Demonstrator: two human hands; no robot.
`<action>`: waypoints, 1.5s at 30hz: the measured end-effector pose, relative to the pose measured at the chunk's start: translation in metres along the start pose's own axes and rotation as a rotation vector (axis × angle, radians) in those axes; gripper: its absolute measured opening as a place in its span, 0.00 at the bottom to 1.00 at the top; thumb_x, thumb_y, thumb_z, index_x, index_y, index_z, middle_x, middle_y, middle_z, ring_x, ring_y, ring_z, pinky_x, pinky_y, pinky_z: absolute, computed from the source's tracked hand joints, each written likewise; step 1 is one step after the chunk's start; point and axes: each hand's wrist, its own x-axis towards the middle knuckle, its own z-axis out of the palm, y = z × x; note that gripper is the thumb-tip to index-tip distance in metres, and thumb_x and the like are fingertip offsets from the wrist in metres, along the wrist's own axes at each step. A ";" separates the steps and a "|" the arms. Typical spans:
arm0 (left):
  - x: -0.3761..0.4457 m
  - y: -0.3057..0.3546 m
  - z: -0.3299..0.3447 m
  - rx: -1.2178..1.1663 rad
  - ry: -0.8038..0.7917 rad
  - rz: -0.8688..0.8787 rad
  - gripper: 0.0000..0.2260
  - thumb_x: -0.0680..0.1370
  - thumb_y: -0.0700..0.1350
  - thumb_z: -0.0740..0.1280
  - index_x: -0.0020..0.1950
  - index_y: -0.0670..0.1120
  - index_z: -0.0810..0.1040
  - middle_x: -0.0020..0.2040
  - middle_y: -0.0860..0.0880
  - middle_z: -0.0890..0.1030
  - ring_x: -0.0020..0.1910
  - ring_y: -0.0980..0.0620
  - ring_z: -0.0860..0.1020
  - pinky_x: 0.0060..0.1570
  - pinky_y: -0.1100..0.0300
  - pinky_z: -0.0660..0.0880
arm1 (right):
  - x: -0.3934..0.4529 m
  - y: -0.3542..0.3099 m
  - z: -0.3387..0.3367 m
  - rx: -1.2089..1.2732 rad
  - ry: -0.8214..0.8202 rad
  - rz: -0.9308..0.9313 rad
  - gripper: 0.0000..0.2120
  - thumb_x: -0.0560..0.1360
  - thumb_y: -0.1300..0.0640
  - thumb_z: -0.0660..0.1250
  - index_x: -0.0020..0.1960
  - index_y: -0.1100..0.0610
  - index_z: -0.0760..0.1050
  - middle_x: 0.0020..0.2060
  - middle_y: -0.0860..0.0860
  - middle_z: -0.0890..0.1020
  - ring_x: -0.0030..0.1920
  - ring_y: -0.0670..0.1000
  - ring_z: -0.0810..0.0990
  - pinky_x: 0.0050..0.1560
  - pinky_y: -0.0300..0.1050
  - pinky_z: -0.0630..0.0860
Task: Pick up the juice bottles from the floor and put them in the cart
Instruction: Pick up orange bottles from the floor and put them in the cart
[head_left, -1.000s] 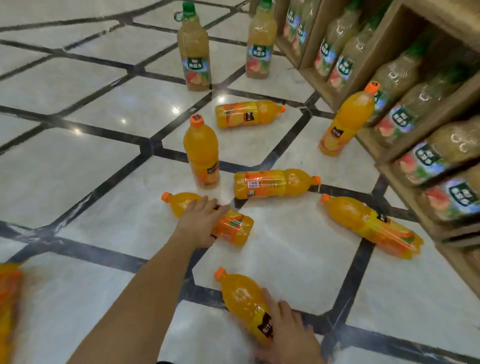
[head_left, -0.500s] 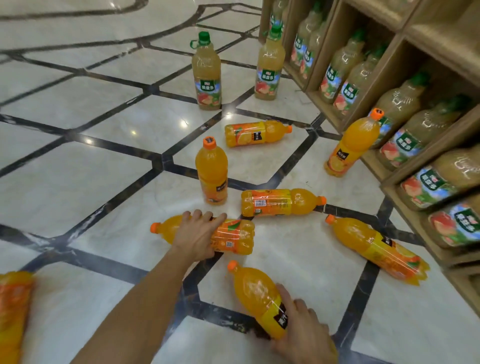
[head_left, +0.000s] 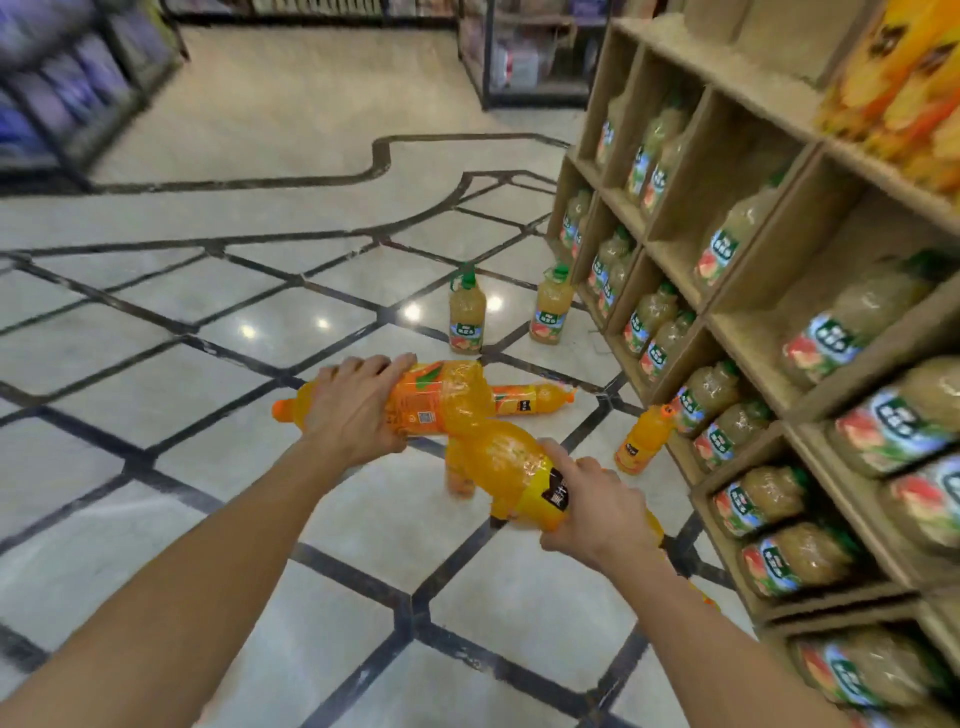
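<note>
My left hand (head_left: 358, 410) grips an orange juice bottle (head_left: 431, 400) held sideways above the floor, its cap pointing left. My right hand (head_left: 592, 506) holds a second orange juice bottle (head_left: 506, 462) by its labelled lower part, its top pointing up-left and touching the first bottle. On the floor behind them another orange bottle (head_left: 535, 399) lies flat, and one orange bottle (head_left: 641, 439) leans against the shelf base. Two pale peach-juice bottles (head_left: 466, 314) (head_left: 553, 306) with green caps stand upright farther back. No cart is in view.
A wooden shelf unit (head_left: 748, 291) full of pale juice bottles runs along the right side. The floor is glossy marble with dark inlaid lines (head_left: 156, 338). Dark store racks (head_left: 62, 93) stand far left and at the back.
Both hands have closed on their bottles and lifted them off the floor. The view has risen and tilted up, so the aisle and upper shelves now show.
</note>
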 end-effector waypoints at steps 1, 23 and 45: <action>-0.007 -0.004 -0.040 -0.003 0.018 -0.014 0.46 0.59 0.66 0.71 0.75 0.56 0.61 0.66 0.48 0.76 0.62 0.41 0.74 0.61 0.42 0.70 | -0.008 -0.011 -0.033 0.005 0.029 -0.025 0.55 0.63 0.36 0.77 0.76 0.33 0.43 0.62 0.51 0.75 0.62 0.59 0.76 0.57 0.61 0.76; -0.343 -0.078 -0.522 0.261 0.302 -0.754 0.47 0.59 0.61 0.75 0.75 0.57 0.60 0.66 0.50 0.76 0.62 0.45 0.75 0.61 0.44 0.70 | -0.172 -0.304 -0.429 0.177 0.214 -0.722 0.54 0.59 0.44 0.81 0.76 0.35 0.52 0.50 0.48 0.76 0.52 0.57 0.80 0.46 0.52 0.77; -0.867 -0.076 -0.401 -0.305 0.515 -1.865 0.39 0.52 0.61 0.75 0.62 0.58 0.68 0.46 0.50 0.82 0.45 0.41 0.80 0.43 0.48 0.78 | -0.549 -0.618 -0.101 0.334 -0.388 -1.234 0.48 0.60 0.51 0.81 0.74 0.39 0.60 0.49 0.45 0.76 0.47 0.54 0.76 0.41 0.47 0.67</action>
